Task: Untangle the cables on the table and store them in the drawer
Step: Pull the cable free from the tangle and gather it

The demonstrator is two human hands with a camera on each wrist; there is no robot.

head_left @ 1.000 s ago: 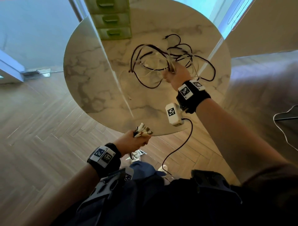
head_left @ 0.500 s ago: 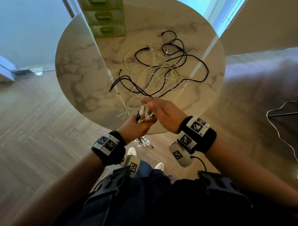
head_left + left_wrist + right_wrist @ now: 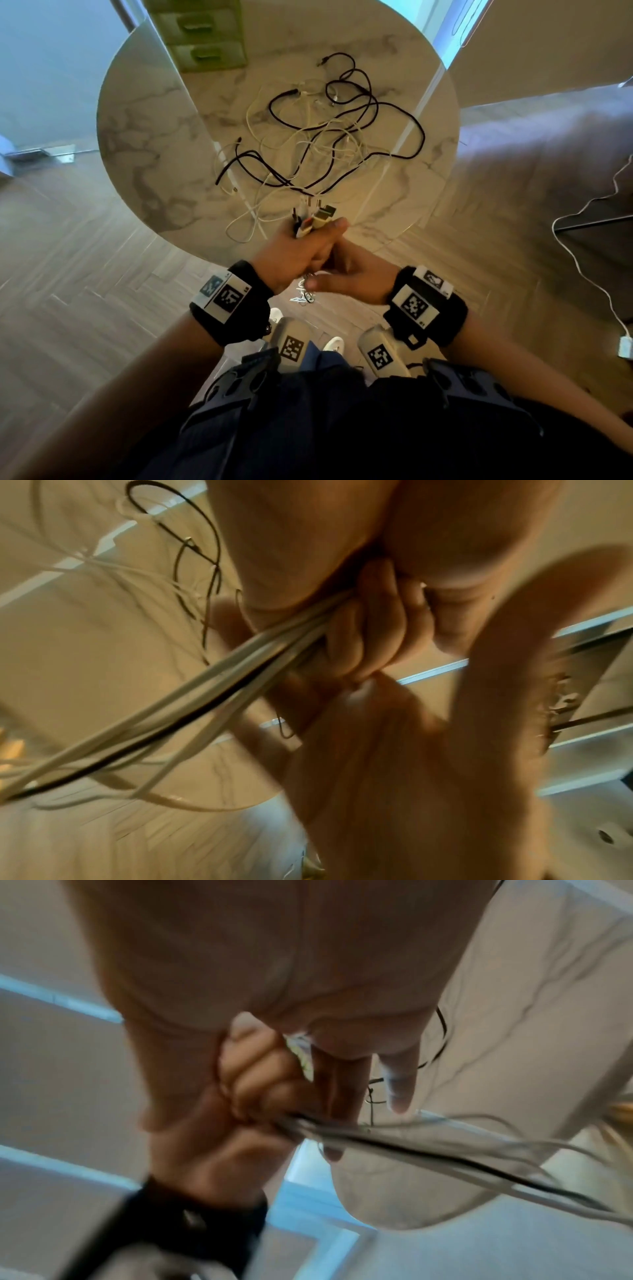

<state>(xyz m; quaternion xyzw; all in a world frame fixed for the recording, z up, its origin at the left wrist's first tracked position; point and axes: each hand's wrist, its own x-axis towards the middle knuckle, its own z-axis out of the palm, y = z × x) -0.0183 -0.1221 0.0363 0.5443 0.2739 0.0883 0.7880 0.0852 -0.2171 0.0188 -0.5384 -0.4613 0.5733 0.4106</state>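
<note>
White and black cables are lying tangled on the marble table, their plug ends bunched in the left hand, which is gripping them. The right hand is touching it with fingers extended (blurred). Green drawers are standing behind.

I see a round marble-patterned counter over a herringbone wood floor. On its middle lies a tangle of black cables and white cables, loops crossing, some strands trailing to the near edge. At the far left side stands a green drawer unit.
</note>
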